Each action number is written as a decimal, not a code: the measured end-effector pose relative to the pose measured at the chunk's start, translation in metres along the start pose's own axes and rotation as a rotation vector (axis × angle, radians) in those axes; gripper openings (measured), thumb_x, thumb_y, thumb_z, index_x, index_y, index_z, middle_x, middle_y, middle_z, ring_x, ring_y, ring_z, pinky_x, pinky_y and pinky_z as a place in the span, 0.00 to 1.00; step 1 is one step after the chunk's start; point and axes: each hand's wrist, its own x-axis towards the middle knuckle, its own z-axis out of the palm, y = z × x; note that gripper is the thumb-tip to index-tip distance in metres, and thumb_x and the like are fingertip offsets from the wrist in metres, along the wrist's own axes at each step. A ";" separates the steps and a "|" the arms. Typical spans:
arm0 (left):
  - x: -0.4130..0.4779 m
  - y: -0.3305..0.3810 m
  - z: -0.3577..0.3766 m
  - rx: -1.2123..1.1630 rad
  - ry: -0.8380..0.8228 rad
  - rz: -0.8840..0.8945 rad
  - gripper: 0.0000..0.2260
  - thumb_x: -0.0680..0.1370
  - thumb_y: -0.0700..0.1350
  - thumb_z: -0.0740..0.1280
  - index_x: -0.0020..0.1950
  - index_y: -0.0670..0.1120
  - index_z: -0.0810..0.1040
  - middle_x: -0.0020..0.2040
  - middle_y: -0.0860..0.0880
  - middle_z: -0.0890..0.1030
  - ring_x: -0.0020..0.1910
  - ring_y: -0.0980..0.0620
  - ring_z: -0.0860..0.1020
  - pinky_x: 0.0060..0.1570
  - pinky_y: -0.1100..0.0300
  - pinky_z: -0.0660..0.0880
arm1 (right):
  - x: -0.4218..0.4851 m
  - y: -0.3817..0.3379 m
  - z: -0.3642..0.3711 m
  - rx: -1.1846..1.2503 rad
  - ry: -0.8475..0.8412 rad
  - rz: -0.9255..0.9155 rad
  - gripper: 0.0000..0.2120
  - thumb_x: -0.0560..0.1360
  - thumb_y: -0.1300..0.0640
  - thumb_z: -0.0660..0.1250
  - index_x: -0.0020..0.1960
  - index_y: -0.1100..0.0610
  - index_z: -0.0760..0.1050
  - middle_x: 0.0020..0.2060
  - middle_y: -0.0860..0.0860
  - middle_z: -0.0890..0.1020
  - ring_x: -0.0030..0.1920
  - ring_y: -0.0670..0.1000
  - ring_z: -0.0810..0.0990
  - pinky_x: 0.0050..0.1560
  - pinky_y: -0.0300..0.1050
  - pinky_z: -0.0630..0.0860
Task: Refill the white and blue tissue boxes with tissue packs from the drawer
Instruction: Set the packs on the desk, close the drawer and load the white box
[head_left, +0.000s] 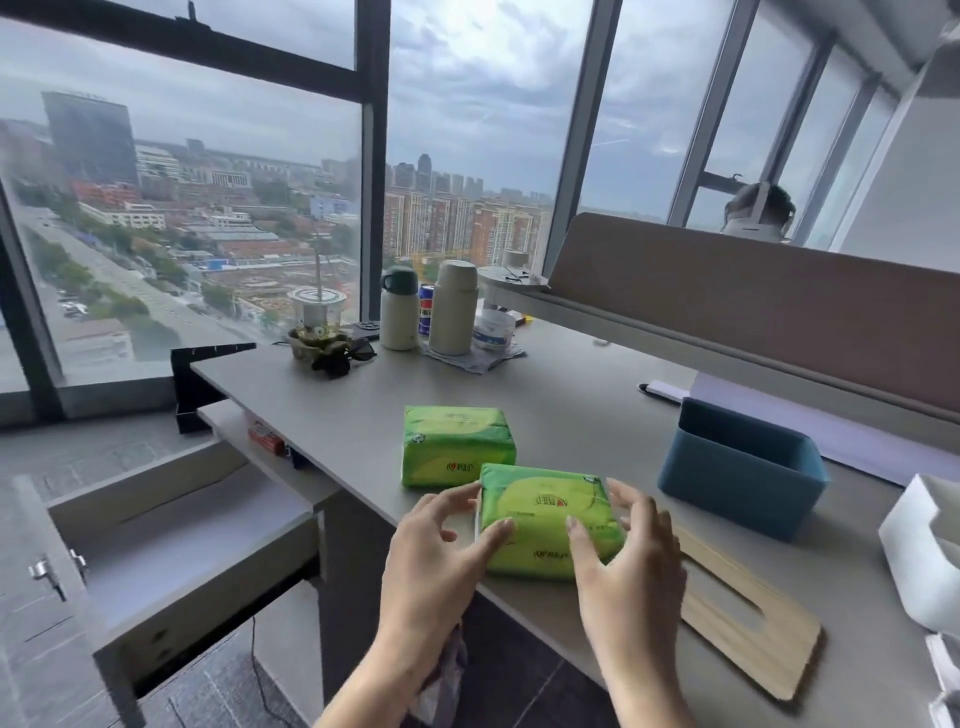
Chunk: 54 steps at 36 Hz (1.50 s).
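both hands, left (436, 551) & right (631, 566), grip wide, fingertips on near green tissue pack (550, 519) w/ red logo, unreadable.

A long grey laminate desk (571, 405) runs from lower right toward the window. At centre frame, 2 green plastic-wrapped tissue packs (457, 444) (550, 519) lie on it, touching. Right of them sits an open blue plastic tissue box (743, 467), with a slotted bamboo lid (748, 618) flat at lower right. A white box (919, 551) stands at the right edge. Far end: 2 cream flasks (399, 309) (453, 306) on a cloth, and a clear lidded cup (316, 309).
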 end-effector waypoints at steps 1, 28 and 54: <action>0.003 -0.001 -0.008 0.005 0.006 0.007 0.20 0.66 0.62 0.74 0.58 0.62 0.79 0.51 0.64 0.82 0.46 0.60 0.79 0.47 0.60 0.79 | -0.001 -0.009 0.002 0.009 0.014 -0.035 0.20 0.69 0.53 0.74 0.59 0.50 0.73 0.51 0.50 0.79 0.53 0.55 0.78 0.52 0.55 0.74; -0.042 -0.166 -0.256 0.218 0.426 -0.561 0.17 0.80 0.52 0.62 0.68 0.51 0.71 0.61 0.52 0.77 0.57 0.51 0.76 0.57 0.54 0.72 | -0.239 -0.139 0.219 0.587 -1.148 0.087 0.15 0.76 0.55 0.66 0.59 0.40 0.70 0.52 0.39 0.79 0.51 0.38 0.78 0.49 0.33 0.75; 0.013 -0.171 -0.219 -0.154 0.219 -0.616 0.20 0.81 0.41 0.57 0.73 0.50 0.69 0.65 0.52 0.76 0.58 0.53 0.76 0.50 0.62 0.70 | -0.220 -0.118 0.254 0.622 -1.082 0.301 0.32 0.75 0.69 0.58 0.72 0.41 0.65 0.62 0.42 0.71 0.61 0.44 0.74 0.57 0.39 0.73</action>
